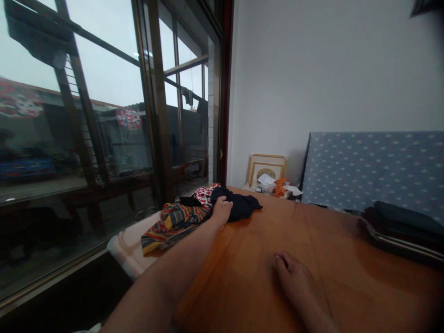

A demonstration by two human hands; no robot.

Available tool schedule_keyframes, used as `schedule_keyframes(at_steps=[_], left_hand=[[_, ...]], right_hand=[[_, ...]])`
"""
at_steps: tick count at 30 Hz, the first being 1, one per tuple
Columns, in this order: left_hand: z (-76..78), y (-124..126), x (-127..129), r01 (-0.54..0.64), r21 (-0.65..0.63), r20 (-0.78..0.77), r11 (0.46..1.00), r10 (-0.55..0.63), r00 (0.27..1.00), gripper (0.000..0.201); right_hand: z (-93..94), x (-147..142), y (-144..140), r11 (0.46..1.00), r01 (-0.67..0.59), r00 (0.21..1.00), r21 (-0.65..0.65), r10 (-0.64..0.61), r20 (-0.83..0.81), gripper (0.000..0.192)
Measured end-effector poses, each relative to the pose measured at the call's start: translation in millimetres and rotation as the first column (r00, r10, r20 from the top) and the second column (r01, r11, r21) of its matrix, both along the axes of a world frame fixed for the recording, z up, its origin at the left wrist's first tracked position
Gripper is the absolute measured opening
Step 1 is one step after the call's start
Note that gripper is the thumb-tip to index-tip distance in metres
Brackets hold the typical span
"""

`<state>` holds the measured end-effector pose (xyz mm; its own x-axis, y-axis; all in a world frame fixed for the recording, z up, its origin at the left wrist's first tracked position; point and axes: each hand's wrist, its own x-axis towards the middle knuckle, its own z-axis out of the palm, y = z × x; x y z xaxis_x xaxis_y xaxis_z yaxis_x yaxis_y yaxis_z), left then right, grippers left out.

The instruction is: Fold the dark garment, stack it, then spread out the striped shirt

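My left hand (pixel 222 211) reaches far across the wooden table (pixel 263 249), its fingers curled onto a dark navy garment (pixel 243 206) at the edge of a loose heap of clothes. Beside that lie a striped garment (pixel 183 215) in yellow, orange and grey, and a white cloth with a red pattern (pixel 205 195). Nearer to me, my right hand (pixel 293 273) rests on the tabletop in a loose fist, with nothing visible in it.
A stack of dark folded clothes (pixel 402 222) sits at the table's right. Behind it stands a blue patterned cloth-covered panel (pixel 374 169). Picture frames (pixel 267 162) lean on the wall, with an orange item (pixel 280 187) and papers before them. A large window (pixel 104 115) lines the left.
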<state>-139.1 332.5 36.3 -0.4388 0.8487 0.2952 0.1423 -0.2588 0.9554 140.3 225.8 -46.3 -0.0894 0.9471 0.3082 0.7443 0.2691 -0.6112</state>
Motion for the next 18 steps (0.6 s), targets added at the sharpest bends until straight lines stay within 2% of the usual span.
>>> schedule_keyframes(at_steps=[2,4,7,9,11,13,14,16,18], left_hand=[[-13.9,-15.2,-6.0,-0.01,-0.007,-0.075,1.0,0.009,0.997,0.045],[-21.5,-30.3,-18.4,-0.028,-0.013,-0.152,1.0,0.025,0.988,0.038],[-22.5,-52.2,-47.9,-0.085,-0.002,-0.25,0.996,0.082,0.965,0.032],[-19.6,-65.9,-71.9,-0.197,0.002,-0.379,0.98,0.183,0.907,0.034],[-17.5,-77.7,-96.5,-0.422,0.0,-0.623,0.907,0.33,0.709,0.042],[-18.1,-86.6,-120.1,-0.595,0.0,-0.777,0.803,0.375,0.506,0.055],[-19.5,-89.7,-131.2,-0.652,-0.017,-0.814,0.758,0.368,0.449,0.062],[-23.7,-93.3,-151.4,-0.714,-0.083,-0.843,0.695,0.334,0.422,0.069],[-27.6,-93.7,-168.1,-0.716,-0.172,-0.826,0.676,0.298,0.479,0.061]], right_hand=[[-1.5,1.4,0.9,1.0,-0.002,1.0,-0.007,0.002,-0.001,0.037],[-4.1,2.9,2.8,1.0,-0.008,1.0,-0.013,0.008,-0.003,0.036],[-8.3,4.8,5.9,1.0,-0.018,1.0,-0.019,0.018,-0.007,0.036],[-9.8,5.8,6.9,0.999,-0.027,1.0,-0.028,0.027,-0.004,0.037],[-10.4,6.4,7.0,0.999,-0.029,1.0,-0.031,0.029,-0.004,0.037],[-10.7,6.8,7.2,0.999,-0.034,0.999,-0.037,0.034,-0.004,0.037],[-10.9,7.0,7.6,0.999,-0.034,0.999,-0.041,0.034,-0.003,0.036],[-11.9,7.2,9.0,0.998,-0.037,0.999,-0.047,0.037,0.0,0.036],[-13.5,7.5,11.2,0.998,-0.033,0.999,-0.045,0.033,0.001,0.036]])
